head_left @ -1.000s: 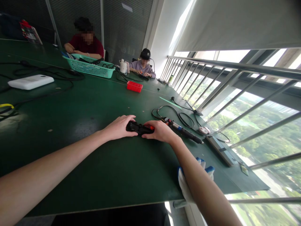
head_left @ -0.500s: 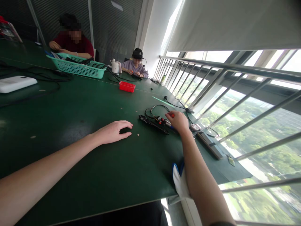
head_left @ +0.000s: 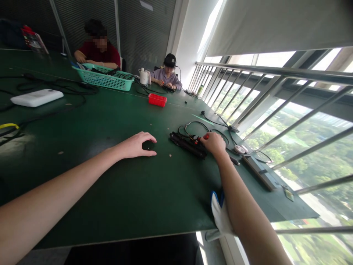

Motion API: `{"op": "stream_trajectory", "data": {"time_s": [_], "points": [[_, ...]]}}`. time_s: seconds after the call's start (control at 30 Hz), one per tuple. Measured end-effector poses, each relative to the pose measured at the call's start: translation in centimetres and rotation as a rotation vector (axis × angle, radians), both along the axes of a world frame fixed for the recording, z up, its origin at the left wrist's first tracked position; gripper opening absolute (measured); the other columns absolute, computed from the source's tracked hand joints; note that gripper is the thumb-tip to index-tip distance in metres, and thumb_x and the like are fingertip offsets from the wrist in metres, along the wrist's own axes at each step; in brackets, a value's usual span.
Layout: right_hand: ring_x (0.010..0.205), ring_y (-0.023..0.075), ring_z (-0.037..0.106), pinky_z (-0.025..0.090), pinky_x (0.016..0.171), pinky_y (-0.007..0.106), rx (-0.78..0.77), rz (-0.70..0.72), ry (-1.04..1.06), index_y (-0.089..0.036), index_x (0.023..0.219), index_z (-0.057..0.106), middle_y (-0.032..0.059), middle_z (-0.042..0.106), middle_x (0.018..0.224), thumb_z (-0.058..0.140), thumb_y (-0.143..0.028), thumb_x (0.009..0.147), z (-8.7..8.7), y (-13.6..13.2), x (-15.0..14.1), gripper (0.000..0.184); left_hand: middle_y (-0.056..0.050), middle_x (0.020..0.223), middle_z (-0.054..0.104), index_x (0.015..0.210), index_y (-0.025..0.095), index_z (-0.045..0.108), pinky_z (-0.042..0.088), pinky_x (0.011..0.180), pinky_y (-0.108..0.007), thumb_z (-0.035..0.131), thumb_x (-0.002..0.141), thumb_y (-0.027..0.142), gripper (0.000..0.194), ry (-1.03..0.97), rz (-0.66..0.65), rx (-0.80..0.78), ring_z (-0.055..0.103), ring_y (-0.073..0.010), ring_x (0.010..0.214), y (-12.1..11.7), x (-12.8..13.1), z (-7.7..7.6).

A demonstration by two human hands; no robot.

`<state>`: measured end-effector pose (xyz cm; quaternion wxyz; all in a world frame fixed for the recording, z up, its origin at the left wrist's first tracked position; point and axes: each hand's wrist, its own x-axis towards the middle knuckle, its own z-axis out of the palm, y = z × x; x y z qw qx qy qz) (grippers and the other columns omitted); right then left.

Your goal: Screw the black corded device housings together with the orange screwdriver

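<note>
"Green counter [head_left: 124,206], window railing [head_left: 248,69] at two o'clock of the view. One person [head_left: 110,53] sits at ten, another person [head_left: 169,76] at twelve. What's being worked on?"

"Black part [head_left: 187,144]. It's lying on the counter at three o'clock from the left hand [head_left: 135,145], not held."

"Left grip?"

"Released. Thumb and fingers make a C, nothing between them."

"Right?"

"Right hand [head_left: 216,143] is at three o'clock of the part, fingers curled over what looks like a corded driver [head_left: 234,161]. Orange bit [head_left: 206,136] shows at the fingertips. Can't tell if that grip is clenched on the bit, grasping the driver or just resting there."

"Other stuff close by?"

"Glove [head_left: 220,213] at six o'clock from the right hand, partly behind the forearm. Red box [head_left: 157,100] at one o'clock from the left."

"Step?"

"My read: part parked, driver being handled. Next move calls for a sure hold on the driver body, cord kept free, left hand available to steady the part."

"Versus earlier?"

"One second ago both hands were on the part. Now it's down, left hand bare, right hand over at the driver. Half a second ago, already much like this."
</note>
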<state>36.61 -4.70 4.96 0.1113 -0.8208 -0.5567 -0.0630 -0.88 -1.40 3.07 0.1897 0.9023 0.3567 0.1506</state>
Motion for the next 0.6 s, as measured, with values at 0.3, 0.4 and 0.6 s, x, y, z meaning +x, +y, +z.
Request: {"op": "stream_trajectory", "data": {"time_s": [0.3, 0.4, 0.6], "points": [[0.101, 0.0314, 0.068, 0.047, 0.076, 0.034, -0.032, 0.041, -0.066, -0.019, 0.100, 0.070, 0.0141, 0.070, 0.108, 0.059, -0.045, 0.089, 0.0, 0.0, -0.8, 0.031, 0.001, 0.164, 0.037, 0.152, 0.033, 0.047, 0.018, 0.128, -0.046, 0.053, 0.091, 0.073, 0.073, 0.095, -0.160, -0.001, 0.028, -0.0277, 0.155, -0.5, 0.5, -0.2], [0.101, 0.0312, 0.067, 0.047, 0.076, 0.034, -0.058, 0.060, -0.080, -0.019, 0.099, 0.068, 0.0134, 0.070, 0.110, 0.058, -0.043, 0.090, 0.4, -0.1, -1.0, 0.027, 0.003, 0.153, 0.054, 0.132, 0.034, 0.067, 0.031, 0.123, -0.041, 0.053, 0.096, 0.063, 0.048, -0.035, -0.223, -0.032, 0.043, -0.0236, 0.147, -0.8, 1.0, -0.7], [0.099, 0.0298, 0.067, 0.047, 0.077, 0.034, 0.056, 0.053, -0.096, -0.018, 0.102, 0.065, 0.0155, 0.068, 0.114, 0.056, -0.039, 0.092, 1.5, -0.9, -2.5, 0.025, -0.002, 0.129, 0.072, 0.076, 0.022, 0.065, 0.050, 0.102, -0.037, 0.061, 0.093, 0.056, 0.039, -0.204, -0.135, -0.037, 0.064, -0.0258, 0.125, -1.2, 2.0, -1.2]]}}
